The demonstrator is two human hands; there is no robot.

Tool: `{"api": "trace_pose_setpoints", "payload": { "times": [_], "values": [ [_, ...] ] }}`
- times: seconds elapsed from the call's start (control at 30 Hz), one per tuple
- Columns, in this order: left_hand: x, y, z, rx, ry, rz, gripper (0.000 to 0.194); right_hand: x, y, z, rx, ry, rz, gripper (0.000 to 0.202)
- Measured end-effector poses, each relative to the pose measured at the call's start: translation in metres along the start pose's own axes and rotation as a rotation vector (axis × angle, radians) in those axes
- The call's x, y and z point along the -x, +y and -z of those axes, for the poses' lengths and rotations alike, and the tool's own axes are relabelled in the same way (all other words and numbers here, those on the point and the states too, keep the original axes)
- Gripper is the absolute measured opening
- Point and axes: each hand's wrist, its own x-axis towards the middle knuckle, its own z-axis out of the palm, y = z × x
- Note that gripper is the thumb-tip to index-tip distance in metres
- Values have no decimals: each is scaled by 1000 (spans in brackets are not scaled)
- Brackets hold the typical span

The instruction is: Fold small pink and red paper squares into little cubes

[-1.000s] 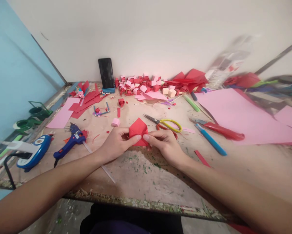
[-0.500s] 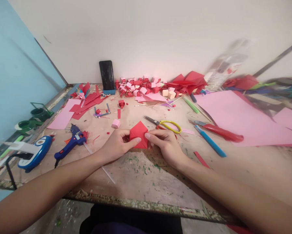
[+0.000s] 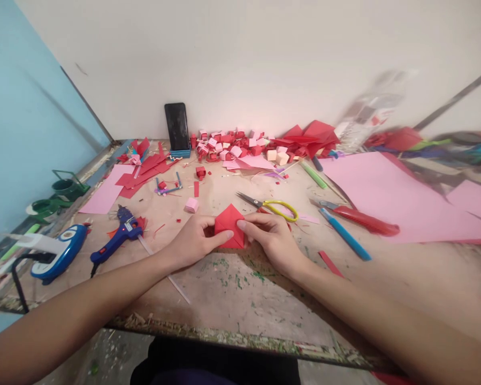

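Observation:
A folded piece of red paper (image 3: 229, 218), pointed at the top and marked with creases, is held between both hands near the table's front. My left hand (image 3: 196, 238) grips its left side, thumb lying across the lower middle. On the right side my right hand (image 3: 270, 235) pinches it, thumb on the face; the fingers behind are partly hidden. Just beyond the right hand lie scissors with yellow handles (image 3: 279, 208). A small pink paper cube (image 3: 191, 205) sits past the left hand.
A blue glue gun (image 3: 122, 235) lies at left, near a blue-and-white device (image 3: 61, 256). Paper cubes (image 3: 232, 144) are heaped along the wall beside a propped phone (image 3: 176, 126). At right are a red-handled cutter (image 3: 364, 220), a blue pen-like stick (image 3: 346, 235) and pink sheets (image 3: 404, 198).
The thumb of my right hand has shifted slightly on the red paper. Both hands keep their hold, and the whole view has tilted a little.

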Motion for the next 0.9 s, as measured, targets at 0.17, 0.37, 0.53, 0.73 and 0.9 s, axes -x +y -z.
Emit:
{"api": "trace_pose_setpoints", "payload": {
  "times": [0.17, 0.37, 0.53, 0.73, 0.9],
  "values": [
    [-1, 1, 2, 152, -25, -23, 26, -1, -1, 0, -1, 50, 14, 24],
    [-3, 2, 5, 163, 88, -35, 22, 0, 0, 0, -17, 51, -11, 19],
    [-5, -4, 2, 216, 91, 12, 20, -1, 3, 0, -35, 70, -10, 16],
    [-6, -11, 2, 375, 101, 49, 21, -2, 4, 0, -85, 75, -8, 13],
    [-4, -5, 3, 385, 83, 68, 18, -2, 3, 0, -35, 104, 18, 14]
  ]
}}
